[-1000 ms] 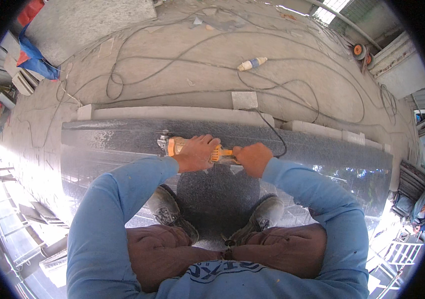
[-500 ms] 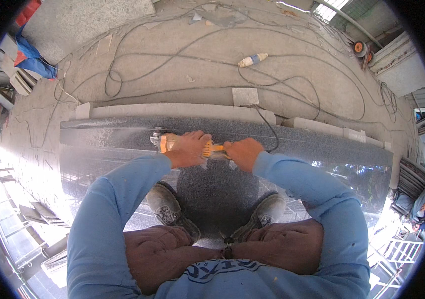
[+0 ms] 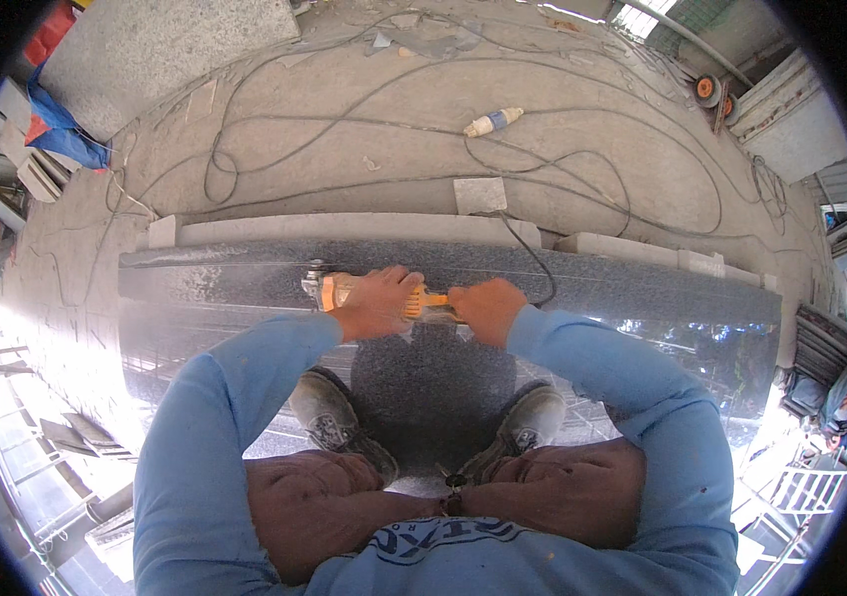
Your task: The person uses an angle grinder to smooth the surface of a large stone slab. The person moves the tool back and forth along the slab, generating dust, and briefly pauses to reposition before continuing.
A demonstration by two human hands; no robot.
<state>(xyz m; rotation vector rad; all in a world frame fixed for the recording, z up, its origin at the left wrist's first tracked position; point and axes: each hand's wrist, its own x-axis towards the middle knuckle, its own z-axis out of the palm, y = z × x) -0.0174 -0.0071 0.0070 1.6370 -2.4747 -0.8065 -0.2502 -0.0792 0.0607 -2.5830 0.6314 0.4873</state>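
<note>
Both my hands grip a yellow angle grinder [image 3: 337, 290]. My left hand [image 3: 380, 301] wraps round the middle of its body, behind the metal head. Closed round the rear handle is my right hand [image 3: 489, 310]. The grinder's head points left, at the far side of a polished dark stone slab [image 3: 582, 338], where a pale scored line runs along the length. Whether the disc touches the stone cannot be made out. My shoes stand on the near part of the slab, which mirrors a dark round shape between them.
A black cord [image 3: 533, 258] leads from the grinder over the slab's far edge. Cables loop across the dusty floor, with a pale connector [image 3: 493, 122] among them. Light stone strips [image 3: 364, 230] and a small block [image 3: 480, 195] lie beyond the slab. Orange wheels [image 3: 707, 90] stand far right.
The pale spray left of the grinder's head, seen before, has gone. The grinder and my hands stay almost in place; the view has shifted slightly.
</note>
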